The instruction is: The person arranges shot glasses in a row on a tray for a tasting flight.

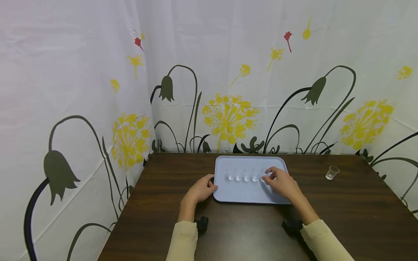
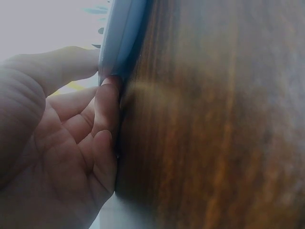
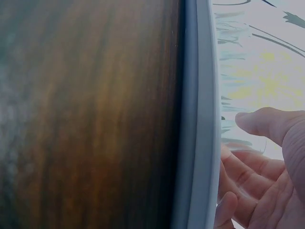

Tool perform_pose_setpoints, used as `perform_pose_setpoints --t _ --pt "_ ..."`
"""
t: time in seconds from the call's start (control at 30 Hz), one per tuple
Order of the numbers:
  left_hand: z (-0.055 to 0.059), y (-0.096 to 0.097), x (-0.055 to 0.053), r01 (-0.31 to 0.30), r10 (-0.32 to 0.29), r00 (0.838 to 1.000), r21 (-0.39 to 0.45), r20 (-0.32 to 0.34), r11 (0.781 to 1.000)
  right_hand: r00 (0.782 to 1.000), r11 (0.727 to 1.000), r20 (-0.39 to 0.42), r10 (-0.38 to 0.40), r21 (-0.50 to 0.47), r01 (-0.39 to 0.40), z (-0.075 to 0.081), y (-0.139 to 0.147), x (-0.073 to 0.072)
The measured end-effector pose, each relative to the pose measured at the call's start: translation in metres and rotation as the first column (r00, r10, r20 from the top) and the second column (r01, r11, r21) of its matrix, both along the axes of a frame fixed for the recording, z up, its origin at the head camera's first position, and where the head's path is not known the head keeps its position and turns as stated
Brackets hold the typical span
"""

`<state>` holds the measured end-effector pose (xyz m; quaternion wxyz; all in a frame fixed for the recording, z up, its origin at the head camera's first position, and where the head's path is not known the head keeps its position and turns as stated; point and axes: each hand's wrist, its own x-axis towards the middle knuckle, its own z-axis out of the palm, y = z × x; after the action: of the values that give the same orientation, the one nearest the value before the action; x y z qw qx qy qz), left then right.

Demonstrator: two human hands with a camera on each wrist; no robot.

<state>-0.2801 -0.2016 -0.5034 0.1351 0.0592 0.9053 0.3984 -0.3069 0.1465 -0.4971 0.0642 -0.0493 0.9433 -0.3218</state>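
Observation:
A light blue tray (image 1: 245,192) lies on the dark wooden table, with several small clear cups (image 1: 246,177) upright in a row across it. My left hand (image 1: 200,190) grips the tray's left edge. In the left wrist view, the thumb is on the rim (image 2: 110,52) and the curled fingers (image 2: 106,107) meet it from below. My right hand (image 1: 281,184) reaches over the tray and holds the rightmost cup (image 1: 263,175) between thumb and fingers. In the right wrist view, the tray's raised side (image 3: 202,114) hides the cups' lower parts.
Apart from the tray, another clear cup (image 1: 332,173) stands on the table (image 1: 241,232) at the right. A white curtain (image 1: 228,43) with printed flowers hangs behind the table and along its sides. Dark wrist devices (image 1: 202,224) are worn beneath both wrists.

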Motion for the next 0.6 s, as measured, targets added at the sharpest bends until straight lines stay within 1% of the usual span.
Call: perform_pose_setpoints --t 0.1,0.3,0.4,0.6 --pt "0.0006 0.0014 0.0009 -0.010 0.010 1.000 -0.010 -0.003 1.000 1.000 1.000 -0.004 -0.001 0.005 0.001 -0.0015 -0.0004 -0.0009" --pt "0.0055 0.0023 0.0037 -0.016 0.016 1.000 -0.018 -0.001 1.000 1.000 1.000 -0.015 0.000 0.022 0.000 -0.0022 -0.0005 -0.0013" --pt "0.0036 0.0017 0.0033 -0.018 0.018 1.000 -0.019 0.005 1.000 1.000 1.000 -0.017 0.001 0.024 0.000 -0.0023 -0.0008 -0.0009" --pt "0.0011 0.0010 0.0016 -0.012 0.012 1.000 -0.016 -0.003 1.000 0.999 1.000 -0.035 0.007 0.031 -0.006 -0.0027 -0.0001 -0.0013"
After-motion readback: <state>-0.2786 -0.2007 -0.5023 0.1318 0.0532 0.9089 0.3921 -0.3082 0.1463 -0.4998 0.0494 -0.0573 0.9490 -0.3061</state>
